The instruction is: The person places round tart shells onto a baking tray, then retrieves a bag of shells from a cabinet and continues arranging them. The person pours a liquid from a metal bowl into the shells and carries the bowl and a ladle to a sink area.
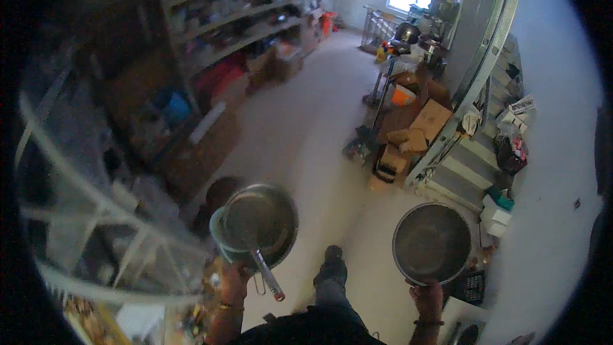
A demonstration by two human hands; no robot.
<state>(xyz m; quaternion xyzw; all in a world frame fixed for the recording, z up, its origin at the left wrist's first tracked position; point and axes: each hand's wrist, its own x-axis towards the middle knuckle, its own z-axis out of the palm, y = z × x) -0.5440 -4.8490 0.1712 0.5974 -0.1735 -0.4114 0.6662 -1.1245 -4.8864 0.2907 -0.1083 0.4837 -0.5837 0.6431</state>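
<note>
At the lower left, my left hand (234,275) grips a round metal bowl (289,223) by its near edge. A smaller round utensil, perhaps a strainer or pan (246,225), sits in that bowl, its shiny handle (268,275) pointing back towards me. Blur hides how my left fingers wrap around them. On the right, my right hand (427,293) holds the near rim of a wide grey metal bowl (431,244). Its inside faces up and nothing shows in it. Both vessels are held above the floor, apart from each other.
Loaded shelving (234,28) lines the left side. Nearer stands a pale metal frame (81,167). Torn cardboard boxes (431,120) and a metal cart (383,86) are on the right. Stairs (469,158) with things on their steps rise beside a white wall (550,177).
</note>
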